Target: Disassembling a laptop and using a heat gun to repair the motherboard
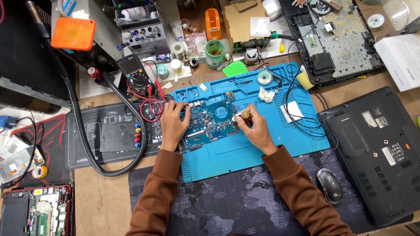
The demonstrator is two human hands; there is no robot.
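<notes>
Left hand (173, 123) flat on circuit board (210, 123); right hand (253, 129) pinching small brown-handled tool (244, 115); blue mat (262, 144) beneath.

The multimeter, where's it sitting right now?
In the head view, the multimeter lies upper left of the blue mat, beyond the left hand, its red leads coiled beside it.

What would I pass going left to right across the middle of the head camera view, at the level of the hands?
Black hose → black mat → left hand → circuit board → right hand → blue mat → black laptop base.
</notes>
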